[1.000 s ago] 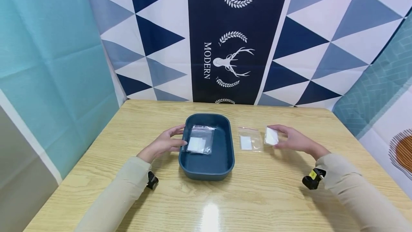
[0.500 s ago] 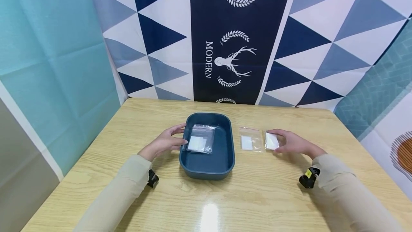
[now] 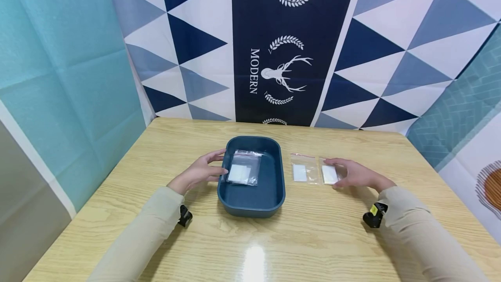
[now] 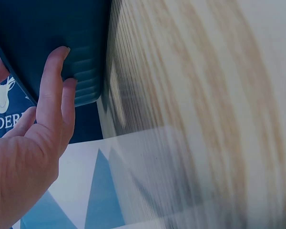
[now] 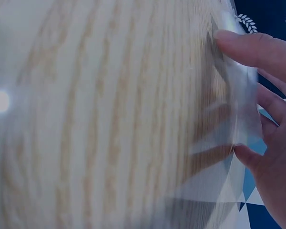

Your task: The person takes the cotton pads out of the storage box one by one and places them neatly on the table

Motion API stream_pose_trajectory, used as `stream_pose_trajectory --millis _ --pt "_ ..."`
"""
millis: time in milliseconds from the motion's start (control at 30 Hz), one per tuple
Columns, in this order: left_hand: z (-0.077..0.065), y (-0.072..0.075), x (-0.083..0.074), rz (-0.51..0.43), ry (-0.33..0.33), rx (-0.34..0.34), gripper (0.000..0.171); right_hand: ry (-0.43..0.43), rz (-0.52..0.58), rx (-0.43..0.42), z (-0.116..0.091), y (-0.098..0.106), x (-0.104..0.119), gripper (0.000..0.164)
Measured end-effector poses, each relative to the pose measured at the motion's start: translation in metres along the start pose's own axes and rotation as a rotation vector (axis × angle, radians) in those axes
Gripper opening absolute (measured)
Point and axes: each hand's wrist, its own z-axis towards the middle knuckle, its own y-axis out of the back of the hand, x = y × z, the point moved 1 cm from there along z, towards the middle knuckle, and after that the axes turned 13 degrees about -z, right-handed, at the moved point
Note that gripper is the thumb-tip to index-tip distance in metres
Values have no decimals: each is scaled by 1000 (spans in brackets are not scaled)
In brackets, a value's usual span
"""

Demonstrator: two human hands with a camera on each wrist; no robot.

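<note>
In the head view, my left hand is at the left side of a dark blue tray. Its thumb lies at the rim and its fairly straight fingers touch the outer wall. Inside the tray lie overlapping clear zip bags with white contents. With thumb and fingers, my right hand holds a small clear zip bag by its edges, low on the table. It has a white square inside, and the hand covers its right part. Another zip bag lies flat just left of it.
Everything rests on a light wooden table. A patterned cloth hangs behind its far edge, and a turquoise cloth hangs on the left. A black wrist camera sits below the right wrist.
My right hand has lowered its zip bag to the table, laid it flatter and shifted it slightly left beside the other bag. The left hand stays at the tray.
</note>
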Motion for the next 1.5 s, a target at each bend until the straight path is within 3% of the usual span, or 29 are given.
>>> stream_pose_trajectory --millis 233,633,1000,1500 --pt "0 -1 0 -1 4 -12 72 9 -6 14 -1 2 0 84" --pt "0 0 0 1 1 -10 71 -50 22 -86 -1 6 9 70" --pt "-1 -1 -1 1 0 8 73 -92 132 -147 5 6 25 73" --pt "-1 0 0 11 -3 8 73 -111 271 -233 14 1 37 61"
